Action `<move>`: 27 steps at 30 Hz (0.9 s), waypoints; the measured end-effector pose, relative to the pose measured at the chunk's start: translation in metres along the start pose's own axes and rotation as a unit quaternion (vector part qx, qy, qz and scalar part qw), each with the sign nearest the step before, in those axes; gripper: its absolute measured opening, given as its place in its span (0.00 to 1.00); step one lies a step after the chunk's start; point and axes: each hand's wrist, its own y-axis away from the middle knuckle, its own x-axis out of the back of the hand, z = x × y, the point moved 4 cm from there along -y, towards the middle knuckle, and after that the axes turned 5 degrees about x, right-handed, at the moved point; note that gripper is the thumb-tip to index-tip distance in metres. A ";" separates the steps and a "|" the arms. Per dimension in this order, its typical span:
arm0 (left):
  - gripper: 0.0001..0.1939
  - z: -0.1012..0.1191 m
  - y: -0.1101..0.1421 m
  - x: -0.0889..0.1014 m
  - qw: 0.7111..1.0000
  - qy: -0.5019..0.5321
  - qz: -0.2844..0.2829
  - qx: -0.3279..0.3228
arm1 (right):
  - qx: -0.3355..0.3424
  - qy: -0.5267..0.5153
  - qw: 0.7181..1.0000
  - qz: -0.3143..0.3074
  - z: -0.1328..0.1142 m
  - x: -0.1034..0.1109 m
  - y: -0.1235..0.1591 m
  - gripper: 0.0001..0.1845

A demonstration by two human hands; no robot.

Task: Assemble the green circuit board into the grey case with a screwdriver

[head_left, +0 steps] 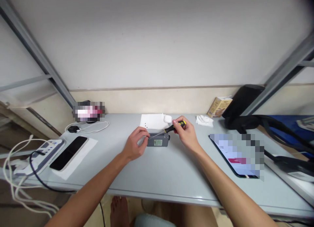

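In my right hand (185, 133) is a screwdriver (180, 126) with a black and yellow handle. Its thin shaft slants down to the left across a grey slotted box (150, 142), which has a pale green label on its front. My left hand (136, 143) is closed at the box's left end, fingertips beside the screwdriver's tip. Whether those fingers also pinch something small is hidden. Behind the box lies a white paper (152, 120) with several small black pieces, apparently screws, and a white rounded case (167, 119) at its right edge.
On the left are a phone (70, 153) on paper, a power strip (40, 158) and loose white cables (17, 174). A tablet (235, 156) lies to the right. Crumpled tissue (204, 120), a small carton (219, 106) and a black strapped item (245, 122) stand toward the back right.
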 end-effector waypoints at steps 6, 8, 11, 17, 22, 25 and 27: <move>0.07 0.000 -0.001 0.000 1.000 0.009 0.001 -0.002 | -0.007 -0.013 1.000 0.016 0.003 0.004 -0.002 0.30; 0.07 0.000 -0.001 0.000 1.000 0.010 0.000 -0.004 | -0.008 -0.016 1.000 0.015 0.005 0.003 -0.002 0.29; 0.07 -0.001 -0.001 0.000 1.000 0.015 0.004 -0.018 | -0.004 -0.022 1.000 0.016 0.008 0.002 -0.002 0.29; 0.07 -0.002 0.000 -0.001 0.999 0.021 0.010 -0.050 | 0.003 -0.026 0.999 0.019 0.007 0.001 -0.003 0.28; 0.07 -0.001 -0.001 -0.001 0.999 0.015 0.011 -0.048 | 0.001 -0.023 1.000 0.012 0.002 -0.001 -0.002 0.30; 0.07 0.000 -0.001 -0.001 0.998 0.016 0.015 -0.051 | -0.001 -0.024 1.000 0.015 0.003 -0.002 -0.001 0.30; 0.07 0.000 -0.001 -0.001 0.998 0.015 0.016 -0.052 | -0.001 -0.026 1.000 0.016 0.004 -0.002 -0.001 0.30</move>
